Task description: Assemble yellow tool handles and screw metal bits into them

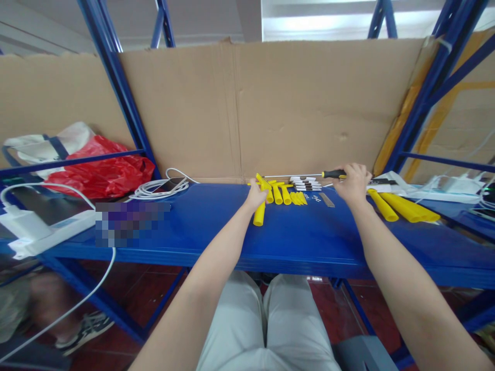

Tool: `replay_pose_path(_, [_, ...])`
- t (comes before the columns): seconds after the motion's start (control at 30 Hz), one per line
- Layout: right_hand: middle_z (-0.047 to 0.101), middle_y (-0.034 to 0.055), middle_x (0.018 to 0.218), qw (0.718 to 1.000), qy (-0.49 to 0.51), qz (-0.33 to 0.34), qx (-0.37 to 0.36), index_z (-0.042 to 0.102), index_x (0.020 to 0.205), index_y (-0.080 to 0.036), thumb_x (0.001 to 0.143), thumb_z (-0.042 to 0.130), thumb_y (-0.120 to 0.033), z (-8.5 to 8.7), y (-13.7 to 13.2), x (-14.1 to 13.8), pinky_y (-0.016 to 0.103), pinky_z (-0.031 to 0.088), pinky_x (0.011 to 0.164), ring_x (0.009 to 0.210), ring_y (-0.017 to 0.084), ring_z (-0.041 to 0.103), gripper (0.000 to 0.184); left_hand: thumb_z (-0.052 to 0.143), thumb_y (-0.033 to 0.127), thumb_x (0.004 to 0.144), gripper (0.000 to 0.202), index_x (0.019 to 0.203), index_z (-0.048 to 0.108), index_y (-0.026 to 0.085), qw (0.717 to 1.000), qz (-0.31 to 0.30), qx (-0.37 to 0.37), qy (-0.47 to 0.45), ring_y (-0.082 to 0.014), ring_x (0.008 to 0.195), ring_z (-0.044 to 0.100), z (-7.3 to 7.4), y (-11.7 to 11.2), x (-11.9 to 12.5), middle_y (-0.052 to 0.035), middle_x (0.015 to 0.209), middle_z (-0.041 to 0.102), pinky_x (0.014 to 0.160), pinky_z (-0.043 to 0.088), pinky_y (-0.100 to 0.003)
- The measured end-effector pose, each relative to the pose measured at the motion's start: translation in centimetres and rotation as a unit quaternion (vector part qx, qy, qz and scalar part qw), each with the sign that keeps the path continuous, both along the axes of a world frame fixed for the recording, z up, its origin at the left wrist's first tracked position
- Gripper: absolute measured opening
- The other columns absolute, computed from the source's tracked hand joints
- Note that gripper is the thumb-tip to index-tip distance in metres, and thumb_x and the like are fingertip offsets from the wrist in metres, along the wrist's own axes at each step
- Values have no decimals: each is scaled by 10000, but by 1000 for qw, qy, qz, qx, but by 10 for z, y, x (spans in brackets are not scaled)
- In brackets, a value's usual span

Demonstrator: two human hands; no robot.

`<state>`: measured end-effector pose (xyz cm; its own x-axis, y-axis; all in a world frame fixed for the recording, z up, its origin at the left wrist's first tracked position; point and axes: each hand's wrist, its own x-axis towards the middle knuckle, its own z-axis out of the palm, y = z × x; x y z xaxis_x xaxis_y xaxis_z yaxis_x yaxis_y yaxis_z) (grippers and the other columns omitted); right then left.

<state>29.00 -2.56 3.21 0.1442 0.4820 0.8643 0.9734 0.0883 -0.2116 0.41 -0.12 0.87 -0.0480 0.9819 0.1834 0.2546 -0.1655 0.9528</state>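
Note:
My left hand [257, 196] is closed around a yellow tube [259, 215] near the back of the blue table. My right hand [353, 181] grips a screwdriver [333, 174] by its black and yellow handle. The long thin shaft points left, lying across behind the parts toward the left hand. Just right of the left hand are more yellow tubes [277, 196] and small yellow pieces [298, 199]. Black-and-white packets [305, 184] sit below the shaft, with tiny screw-like bits [316, 198] and a flat grey strip [327, 200] nearby. Larger yellow tapered tubes [410, 207] lie right of the right hand.
A cardboard sheet [294, 103] stands behind the blue table [216, 226]. On the left are a white power strip [58, 234], a coiled white cable [158, 188] and a red plastic bag [104, 167]. Another person's shoe [87, 330] shows at lower left. Blue frame posts [119, 93] rise at both sides.

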Motion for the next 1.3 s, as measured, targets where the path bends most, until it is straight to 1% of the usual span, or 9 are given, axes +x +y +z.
replay_pose_path(0.1, [603,129,985,1000,3,1,1,693,936,-198,754,545,-234,-1,0,0,507,352,870,1027,349,473,237,613,105,886,553,1326,305,237,1000,-3,-8,-2,-94,548,643,0,0,0,-94,1147,657,544,565,-254])
replay_pose_path(0.3, [597,124,970,1000,-16,5,6,679,943,-203,767,551,-255,-5,5,2,507,347,875,1028,347,477,223,610,91,881,549,1305,289,230,1000,-3,-15,-17,-79,509,609,-2,3,-1,-75,1080,674,535,563,-243])
replay_pose_path(0.5, [610,133,968,1000,-25,7,1,665,933,-199,798,546,-291,-5,4,2,510,344,875,1040,355,489,202,574,88,907,489,1292,298,208,1000,-5,-20,-10,-69,488,591,-1,3,-1,-109,1128,662,504,556,-236])
replay_pose_path(0.6, [615,137,964,1000,-21,11,0,662,926,-198,802,547,-303,-4,4,1,514,339,879,1043,358,487,199,583,92,910,501,1301,294,212,1000,-2,-26,-9,-74,513,610,0,2,0,-106,1145,658,511,553,-224])
replay_pose_path(0.7, [614,136,961,1000,-13,18,-2,663,919,-198,802,546,-303,-4,4,1,513,332,881,1040,357,485,196,569,77,916,493,1302,292,210,1000,-3,-28,-10,-61,495,589,1,1,0,-101,1143,658,502,539,-210])
replay_pose_path(0.9, [610,131,942,1000,-12,26,-4,662,902,-204,791,555,-305,-4,3,1,500,330,871,1023,354,481,184,588,109,914,516,1323,291,210,1000,0,-26,-15,-83,508,609,0,1,0,-94,1084,663,541,575,-254])
replay_pose_path(1.1, [607,134,935,999,-18,35,-13,651,892,-203,803,545,-307,-2,0,0,486,337,861,1019,350,477,173,597,113,913,531,1326,280,215,999,8,-28,-19,-80,490,593,-1,1,1,-38,976,647,563,581,-269])
replay_pose_path(1.2, [605,134,938,999,-18,35,-14,641,892,-200,805,542,-306,-1,-1,-1,480,336,863,1021,349,480,169,569,95,919,504,1317,283,213,999,7,-26,-20,-63,469,563,-1,0,1,-33,983,640,545,572,-253])
replay_pose_path(1.3, [610,135,946,999,-14,31,-14,637,894,-199,801,552,-305,0,-2,-2,480,338,863,1022,350,484,164,555,90,918,503,1321,278,210,999,6,-27,-16,-69,491,580,-1,0,1,-54,1023,647,550,576,-252])
